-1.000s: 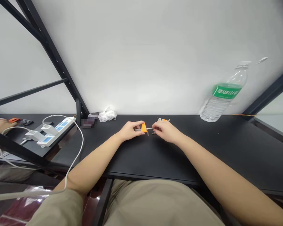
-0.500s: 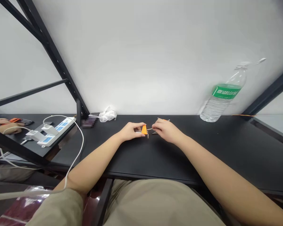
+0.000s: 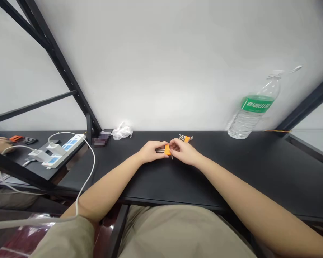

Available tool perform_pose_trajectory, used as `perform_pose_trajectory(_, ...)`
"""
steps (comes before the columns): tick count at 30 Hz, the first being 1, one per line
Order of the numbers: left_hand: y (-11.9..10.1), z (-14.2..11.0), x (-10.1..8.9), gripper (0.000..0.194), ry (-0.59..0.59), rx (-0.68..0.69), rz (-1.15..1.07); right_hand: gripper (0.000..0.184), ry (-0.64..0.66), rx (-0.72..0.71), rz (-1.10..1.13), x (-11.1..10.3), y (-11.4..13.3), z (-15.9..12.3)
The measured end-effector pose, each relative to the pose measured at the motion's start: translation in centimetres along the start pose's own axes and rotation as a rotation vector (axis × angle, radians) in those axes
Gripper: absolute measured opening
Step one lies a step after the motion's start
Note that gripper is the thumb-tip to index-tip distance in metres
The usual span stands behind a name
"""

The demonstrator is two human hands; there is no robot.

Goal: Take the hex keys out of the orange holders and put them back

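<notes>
My left hand (image 3: pixel 150 152) is closed around an orange hex key holder (image 3: pixel 167 149), thumb and fingers on its opposite edges. Several metal hex keys (image 3: pixel 160 151) pass through the holder, their long arms running left into my palm. Right up against the holder's right side is my right hand (image 3: pixel 185 150), its fingers pinched on a hex key whose rest they mostly hide. A short bent end (image 3: pixel 172 157) shows just below those fingertips. Behind the right hand, a second orange holder (image 3: pixel 187 139) with several hex keys lies on the black table (image 3: pixel 156 182).
A water bottle (image 3: pixel 251 113) stands at the back right by the wall. Crumpled white plastic (image 3: pixel 122 130) and a blurred dark item (image 3: pixel 101 139) lie back left. A power strip (image 3: pixel 67 148) with a white cable is farther left, near another person's hand (image 3: pixel 0 144) and an orange-black tool set (image 3: pixel 23 139).
My right hand has moved left with the hex key until its fingers meet the holder; the key's exposed length between them is gone. The holder has shifted slightly right. The second holder shows more.
</notes>
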State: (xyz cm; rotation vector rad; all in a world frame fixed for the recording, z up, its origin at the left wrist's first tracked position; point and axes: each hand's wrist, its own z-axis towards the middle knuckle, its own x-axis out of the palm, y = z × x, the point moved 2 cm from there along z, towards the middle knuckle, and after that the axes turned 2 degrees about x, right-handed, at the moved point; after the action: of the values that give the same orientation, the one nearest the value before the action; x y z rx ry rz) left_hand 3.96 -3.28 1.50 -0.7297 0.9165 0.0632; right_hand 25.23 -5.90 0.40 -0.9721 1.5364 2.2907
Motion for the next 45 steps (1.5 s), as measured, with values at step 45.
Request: perform_pose_trajectory(45, 0.9, -0.3, -4.9, 0.045, 0.011, -0.239, 0.387, 0.009, 0.091, 0.013, -0.433, -4.6, -2.4, 0.4)
